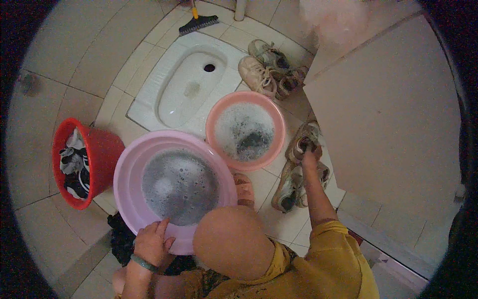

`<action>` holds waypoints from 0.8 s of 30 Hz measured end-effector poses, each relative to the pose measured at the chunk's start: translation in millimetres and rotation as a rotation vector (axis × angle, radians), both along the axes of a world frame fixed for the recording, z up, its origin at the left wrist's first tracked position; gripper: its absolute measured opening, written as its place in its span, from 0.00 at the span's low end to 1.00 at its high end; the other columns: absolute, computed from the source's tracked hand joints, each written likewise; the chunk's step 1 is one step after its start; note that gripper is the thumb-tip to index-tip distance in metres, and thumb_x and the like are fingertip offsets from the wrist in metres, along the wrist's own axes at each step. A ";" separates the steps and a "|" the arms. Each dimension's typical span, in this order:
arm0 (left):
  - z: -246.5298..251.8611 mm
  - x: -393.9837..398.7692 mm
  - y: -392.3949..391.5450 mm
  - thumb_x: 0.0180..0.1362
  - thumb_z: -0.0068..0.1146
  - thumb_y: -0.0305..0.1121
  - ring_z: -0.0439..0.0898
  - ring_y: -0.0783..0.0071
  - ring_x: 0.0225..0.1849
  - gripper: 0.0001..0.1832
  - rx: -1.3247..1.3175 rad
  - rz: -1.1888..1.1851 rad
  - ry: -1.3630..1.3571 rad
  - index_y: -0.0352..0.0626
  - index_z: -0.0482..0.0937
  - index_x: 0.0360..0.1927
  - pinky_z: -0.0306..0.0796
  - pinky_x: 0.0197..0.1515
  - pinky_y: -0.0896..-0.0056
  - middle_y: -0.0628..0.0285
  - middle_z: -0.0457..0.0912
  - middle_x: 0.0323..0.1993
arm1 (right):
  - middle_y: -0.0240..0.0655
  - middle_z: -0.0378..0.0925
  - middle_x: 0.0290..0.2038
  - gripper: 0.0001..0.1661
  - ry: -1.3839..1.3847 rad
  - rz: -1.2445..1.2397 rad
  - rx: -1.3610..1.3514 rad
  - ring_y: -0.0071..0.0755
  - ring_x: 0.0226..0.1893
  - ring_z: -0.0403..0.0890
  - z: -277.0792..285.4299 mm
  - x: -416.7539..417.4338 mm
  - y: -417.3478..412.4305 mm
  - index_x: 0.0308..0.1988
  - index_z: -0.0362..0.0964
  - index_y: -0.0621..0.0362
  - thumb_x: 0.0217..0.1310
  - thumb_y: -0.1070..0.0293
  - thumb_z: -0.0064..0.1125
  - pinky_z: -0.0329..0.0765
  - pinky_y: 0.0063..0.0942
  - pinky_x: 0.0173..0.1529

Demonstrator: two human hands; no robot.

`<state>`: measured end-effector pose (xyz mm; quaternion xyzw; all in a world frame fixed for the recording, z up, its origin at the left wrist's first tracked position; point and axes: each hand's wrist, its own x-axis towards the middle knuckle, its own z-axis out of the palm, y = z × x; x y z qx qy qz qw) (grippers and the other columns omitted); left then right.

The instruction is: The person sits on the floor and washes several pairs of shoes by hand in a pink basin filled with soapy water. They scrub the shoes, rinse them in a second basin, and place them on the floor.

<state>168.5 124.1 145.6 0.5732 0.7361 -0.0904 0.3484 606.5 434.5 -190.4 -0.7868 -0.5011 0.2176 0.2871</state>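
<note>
My left hand [151, 241], with a band at its wrist, rests on the near rim of a large pink plastic basin [127, 179] of sudsy grey water. My right arm reaches out to a pile of worn sneakers [289, 187] on the tiles; my right hand [309, 159] is at the opening of the upper sneaker [303, 136], its fingers hidden inside or behind it. Between the basin and this pile stands a smaller salmon-coloured basin [214, 112] with foam and a dark patch in its water. More sneakers [257, 74] lie beyond it.
A white squat toilet [149, 101] is set in the tiled floor. At left a red bucket [106, 160] holds black and white shoes [76, 164]. A floor brush [198, 25] stands at the back. A pale panel [388, 101] bounds the right side, and a black bag [121, 239] lies below the large basin.
</note>
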 end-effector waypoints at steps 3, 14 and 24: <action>-0.4 -1.4 -3.3 0.48 0.56 0.37 0.73 0.52 0.41 0.27 -0.039 0.025 0.039 0.42 0.65 0.52 0.67 0.44 0.57 0.51 0.74 0.39 | 0.50 0.57 0.57 0.31 -0.389 0.292 0.146 0.51 0.55 0.62 61.4 -85.8 8.9 0.56 0.55 0.67 0.58 0.59 0.45 0.58 0.39 0.59; -13.3 -5.8 9.2 0.42 0.59 0.35 0.75 0.53 0.40 0.30 -0.077 0.062 0.034 0.41 0.67 0.51 0.67 0.44 0.57 0.52 0.75 0.40 | 0.54 0.60 0.55 0.32 -0.185 0.543 -0.013 0.55 0.55 0.62 -67.0 -136.4 210.9 0.58 0.50 0.63 0.57 0.61 0.46 0.60 0.40 0.58; -10.7 -12.1 4.2 0.42 0.60 0.35 0.74 0.53 0.40 0.29 0.005 0.060 0.010 0.41 0.68 0.51 0.67 0.44 0.57 0.52 0.74 0.40 | 0.53 0.65 0.52 0.30 -0.317 0.486 -0.239 0.53 0.51 0.67 37.6 -145.0 131.9 0.52 0.62 0.65 0.57 0.54 0.47 0.66 0.42 0.53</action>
